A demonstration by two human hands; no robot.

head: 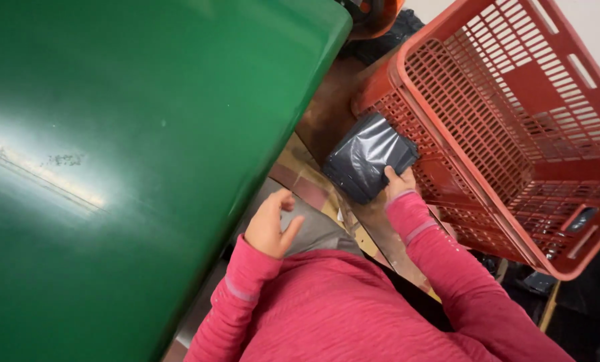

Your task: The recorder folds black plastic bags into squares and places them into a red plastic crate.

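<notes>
Glossy dark pkg (pixel 368 157), rt hand (pixel 399 182)

This looks like a packing or sorting workplace rather than a home. A large glossy green metal work surface (pixel 132 154) with a scuffed top fills the left, and beside its right edge stands a big red plastic lattice crate (pixel 514 134) over a patterned tiled floor (pixel 306 184).

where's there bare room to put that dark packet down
The green table top is bare across its whole visible surface, left of both hands. The red crate looks mostly bare inside, one small dark item by its near wall. It is crowded where the right hand holds the dark packet between table edge and crate.
</notes>
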